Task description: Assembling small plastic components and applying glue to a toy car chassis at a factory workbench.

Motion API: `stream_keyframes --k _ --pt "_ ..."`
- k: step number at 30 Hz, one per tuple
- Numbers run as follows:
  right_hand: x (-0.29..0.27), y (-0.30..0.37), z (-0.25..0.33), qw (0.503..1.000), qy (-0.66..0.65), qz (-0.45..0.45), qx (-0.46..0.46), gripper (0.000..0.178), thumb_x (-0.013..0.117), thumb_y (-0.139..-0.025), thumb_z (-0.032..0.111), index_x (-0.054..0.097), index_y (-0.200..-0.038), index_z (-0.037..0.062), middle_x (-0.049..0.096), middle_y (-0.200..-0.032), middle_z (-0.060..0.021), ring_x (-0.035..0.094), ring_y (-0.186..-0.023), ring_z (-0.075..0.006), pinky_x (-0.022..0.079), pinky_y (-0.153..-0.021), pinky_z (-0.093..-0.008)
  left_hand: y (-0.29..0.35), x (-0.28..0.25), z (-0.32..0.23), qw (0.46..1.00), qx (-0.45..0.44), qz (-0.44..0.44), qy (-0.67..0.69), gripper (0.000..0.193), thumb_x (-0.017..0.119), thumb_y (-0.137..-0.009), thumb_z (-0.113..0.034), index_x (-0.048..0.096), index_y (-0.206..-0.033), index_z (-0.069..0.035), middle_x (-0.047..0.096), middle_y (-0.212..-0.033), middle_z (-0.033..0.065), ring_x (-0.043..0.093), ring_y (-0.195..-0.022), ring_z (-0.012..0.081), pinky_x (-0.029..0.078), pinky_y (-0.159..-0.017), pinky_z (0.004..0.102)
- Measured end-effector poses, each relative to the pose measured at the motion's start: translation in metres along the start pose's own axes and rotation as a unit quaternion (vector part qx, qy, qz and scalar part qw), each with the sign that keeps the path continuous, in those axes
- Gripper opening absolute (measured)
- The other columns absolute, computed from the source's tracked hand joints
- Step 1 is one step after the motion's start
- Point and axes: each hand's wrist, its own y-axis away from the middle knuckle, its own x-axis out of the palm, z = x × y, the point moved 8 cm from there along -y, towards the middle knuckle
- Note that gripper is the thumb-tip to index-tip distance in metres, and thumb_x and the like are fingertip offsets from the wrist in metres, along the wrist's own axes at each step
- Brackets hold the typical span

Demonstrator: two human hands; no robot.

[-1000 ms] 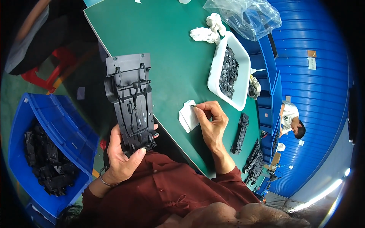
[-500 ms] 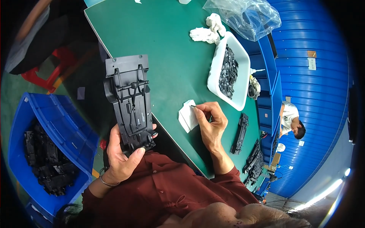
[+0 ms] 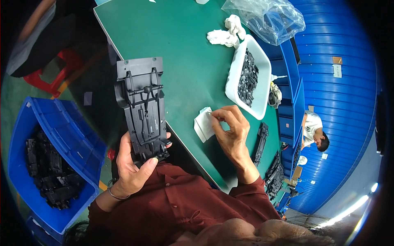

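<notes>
My left hand (image 3: 133, 168) grips the lower end of a black plastic model-car chassis (image 3: 143, 102), thumb on its near face and fingertips showing at its right edge. Axle and shaft shapes are moulded on the side turned up to me. To the right, my right hand (image 3: 234, 131) is closed in a pinch of thumb and forefinger. What lies between those fingertips, if anything, is too small to make out. The pinch hovers by a folded white paper or cloth pad (image 3: 203, 125) on the green table (image 3: 172, 49).
A white tub (image 3: 262, 102) of small black parts stands beyond my right hand, near crumpled white gloves (image 3: 223, 37) and a clear plastic bag (image 3: 266, 18). More black chassis (image 3: 260, 143) lie at the right. A blue bin (image 3: 90, 151) of black parts is at left. Another person (image 3: 314, 127) is at far right.
My right hand has shifted slightly right and its fingers have curled more. The small dark sliver seen at its fingertips before no longer shows. My left hand still holds the chassis.
</notes>
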Motion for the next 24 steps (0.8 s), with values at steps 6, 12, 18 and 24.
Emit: stream_keyframes --k 6,12,18,24 --pt "0.000 -0.004 0.008 0.996 0.068 0.038 -0.048 0.022 0.077 -0.069 -0.003 0.068 -0.088 0.0045 0.065 -0.087 -0.0082 0.063 -0.077 -0.0282 0.050 -0.066 -0.0382 0.001 -0.003 0.000 1.000 0.001 -0.008 0.004 0.069 0.058 -0.091 0.001 0.020 -0.150 0.000 0.048 -0.141 0.0231 0.055 -0.131 0.0392 0.050 -0.106 0.0587" --pt "-0.001 -0.004 0.013 0.994 0.082 0.040 -0.064 0.023 0.078 -0.069 -0.003 0.068 -0.088 0.0052 0.064 -0.088 -0.0076 0.061 -0.078 -0.0270 0.048 -0.066 -0.0382 0.000 -0.004 0.001 1.000 0.002 -0.005 0.004 0.069 0.058 -0.091 0.001 0.020 -0.149 0.001 0.048 -0.142 0.0232 0.055 -0.131 0.0400 0.050 -0.106 0.0587" --pt "0.000 -0.004 0.013 0.992 0.082 0.047 -0.078 0.023 0.078 -0.069 -0.001 0.069 -0.089 0.0052 0.063 -0.087 -0.0075 0.060 -0.078 -0.0273 0.047 -0.066 -0.0385 0.000 -0.003 0.000 1.000 0.000 -0.007 0.003 0.069 0.058 -0.091 0.001 0.020 -0.150 0.001 0.048 -0.142 0.0234 0.055 -0.131 0.0402 0.050 -0.106 0.0587" --pt "-0.013 -0.003 0.014 0.997 0.062 0.019 -0.048 0.024 0.077 -0.069 -0.005 0.069 -0.089 0.0050 0.064 -0.087 -0.0083 0.061 -0.076 -0.0269 0.048 -0.065 -0.0377 -0.001 -0.003 0.001 1.000 0.002 -0.010 0.005 0.068 0.058 -0.092 0.001 0.021 -0.149 0.001 0.049 -0.141 0.0236 0.056 -0.130 0.0396 0.050 -0.106 0.0586"
